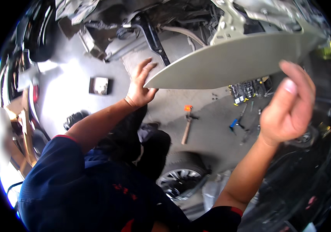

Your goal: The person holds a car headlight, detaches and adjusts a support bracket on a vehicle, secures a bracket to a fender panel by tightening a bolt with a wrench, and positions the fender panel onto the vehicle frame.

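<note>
I see my left hand point(141, 86) raised against the pointed end of a pale grey-green body panel point(235, 62), a long curved sheet of metal that spans from the middle of the view up toward the upper right. The left hand's fingers are spread open along the panel's tip, the palm pressed to its edge, touching it rather than wrapped round it. My right hand point(288, 106) is up at the right, just below the panel's lower edge; its fingers are loosely curled with the thumb up, and it grips nothing that I can make out. I cannot tell whether it touches the panel or hangs just clear of it.

Above the panel I see the stripped front of a car point(165, 23), with bare brackets, hoses and a black strut point(153, 36) running down toward the panel's tip. Down on the grey concrete floor point(208, 131) lies a hammer point(187, 123) with a wooden handle and an orange mark near its head, well below the panel. To its right are a few loose hand tools point(238, 124), one with a blue grip, and farther up a socket set tray point(247, 89). A small dark square box point(99, 85) sits on the floor left of my left hand. A wheel with a silver rim point(179, 178) shows between my forearms.
</note>
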The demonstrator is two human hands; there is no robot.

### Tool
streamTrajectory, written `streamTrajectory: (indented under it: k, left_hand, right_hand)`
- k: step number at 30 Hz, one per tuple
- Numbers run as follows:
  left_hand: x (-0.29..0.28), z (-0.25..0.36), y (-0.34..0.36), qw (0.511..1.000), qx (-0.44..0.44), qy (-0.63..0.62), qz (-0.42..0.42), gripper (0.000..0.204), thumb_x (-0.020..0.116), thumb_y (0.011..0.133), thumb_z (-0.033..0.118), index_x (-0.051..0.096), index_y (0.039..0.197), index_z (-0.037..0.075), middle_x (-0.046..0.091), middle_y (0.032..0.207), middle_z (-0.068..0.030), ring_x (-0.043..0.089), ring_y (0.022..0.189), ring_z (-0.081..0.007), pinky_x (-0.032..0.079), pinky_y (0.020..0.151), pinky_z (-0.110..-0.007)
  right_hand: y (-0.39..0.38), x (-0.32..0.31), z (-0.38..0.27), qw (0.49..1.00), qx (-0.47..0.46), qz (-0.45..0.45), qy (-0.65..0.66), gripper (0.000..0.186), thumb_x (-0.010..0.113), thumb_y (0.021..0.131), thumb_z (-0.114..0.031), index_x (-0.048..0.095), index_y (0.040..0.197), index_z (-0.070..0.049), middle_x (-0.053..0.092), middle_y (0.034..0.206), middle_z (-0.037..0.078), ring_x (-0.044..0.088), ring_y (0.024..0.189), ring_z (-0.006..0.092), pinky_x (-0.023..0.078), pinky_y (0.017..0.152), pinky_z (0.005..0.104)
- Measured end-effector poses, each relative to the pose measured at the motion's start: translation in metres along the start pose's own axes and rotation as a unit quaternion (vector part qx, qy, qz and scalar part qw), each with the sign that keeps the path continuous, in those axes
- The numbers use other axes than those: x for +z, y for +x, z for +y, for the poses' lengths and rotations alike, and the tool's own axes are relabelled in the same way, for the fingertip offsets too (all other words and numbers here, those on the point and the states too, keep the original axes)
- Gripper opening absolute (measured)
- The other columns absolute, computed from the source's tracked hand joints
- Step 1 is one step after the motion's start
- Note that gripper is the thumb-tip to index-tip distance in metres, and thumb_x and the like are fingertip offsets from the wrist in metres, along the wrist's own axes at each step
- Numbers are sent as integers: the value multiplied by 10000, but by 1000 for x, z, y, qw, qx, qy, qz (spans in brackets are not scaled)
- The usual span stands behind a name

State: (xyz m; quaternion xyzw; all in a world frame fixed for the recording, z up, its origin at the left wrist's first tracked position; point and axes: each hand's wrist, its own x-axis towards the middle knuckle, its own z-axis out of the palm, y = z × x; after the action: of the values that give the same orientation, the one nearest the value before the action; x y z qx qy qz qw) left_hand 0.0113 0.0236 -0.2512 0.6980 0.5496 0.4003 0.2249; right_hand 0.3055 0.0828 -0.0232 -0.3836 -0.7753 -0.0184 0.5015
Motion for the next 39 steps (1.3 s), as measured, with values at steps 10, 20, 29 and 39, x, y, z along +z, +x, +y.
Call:
streamTrajectory:
  k: [10, 20, 29, 39]
  left_hand:
    - [63, 40, -16, 387, -570, -659, 302, 493, 403, 1012, 432, 634, 1283, 92, 668, 1289, -116, 566, 1209, -270, 407, 1085, -441]
    - [67, 60, 19, 181, -511, -666, 513, 612, 347, 995, 463, 627, 1262, -12, 625, 1360, -225, 543, 1268, -355, 303, 1175, -567]
    - [45, 98, 38, 229, -422, -680, 554, 737, 263, 1019, 555, 553, 1399, -6, 516, 1483, -249, 462, 1368, -381, 323, 1166, -588]
    - [37, 95, 48, 173, -537, -644, 516, 756, 332, 976, 606, 643, 1259, -22, 576, 1398, -262, 506, 1308, -392, 341, 1149, -585]
  right_hand:
    - [111, 81, -11, 782, 67, -588, -195, 374, 607, 983, -306, 704, 758, -24, 710, 846, 164, 674, 855, 375, 519, 846, 478]
    - [120, 153, 21, 536, 78, -840, 14, 265, 616, 910, -187, 750, 1050, -8, 741, 891, 148, 712, 860, 255, 553, 830, 340]
    - [88, 161, 21, 401, 288, -850, 184, 401, 693, 999, -257, 654, 1330, -35, 730, 1180, 70, 707, 1009, 156, 579, 884, 319]
    - [84, 162, 44, 407, 133, -903, -26, 542, 520, 1052, -472, 722, 1209, 6, 759, 1046, 85, 687, 925, 168, 538, 895, 337]
